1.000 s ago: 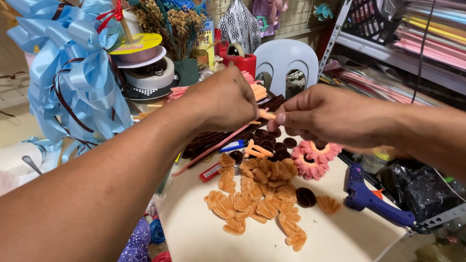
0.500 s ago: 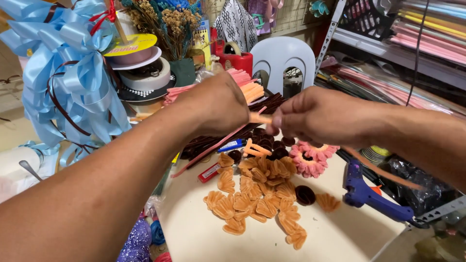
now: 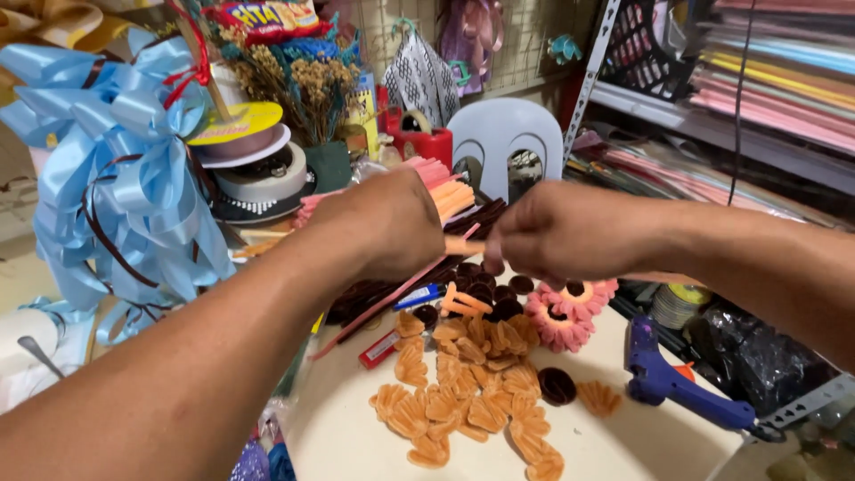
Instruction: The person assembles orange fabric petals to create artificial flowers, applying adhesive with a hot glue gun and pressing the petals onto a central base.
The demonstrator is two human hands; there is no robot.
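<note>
A thin orange fuzzy craft stem (image 3: 465, 246) is pinched at the centre of the frame between the left hand (image 3: 387, 223) and the right hand (image 3: 557, 233), with the fingers of both closed on it. Only a short orange stretch is seen between the hands; its ends are hidden by the fingers. A long pink stick (image 3: 392, 298) slants down-left beneath the left hand. Folded orange petal shapes (image 3: 463, 396) are heaped on the cream table (image 3: 356, 445) at lower centre.
</note>
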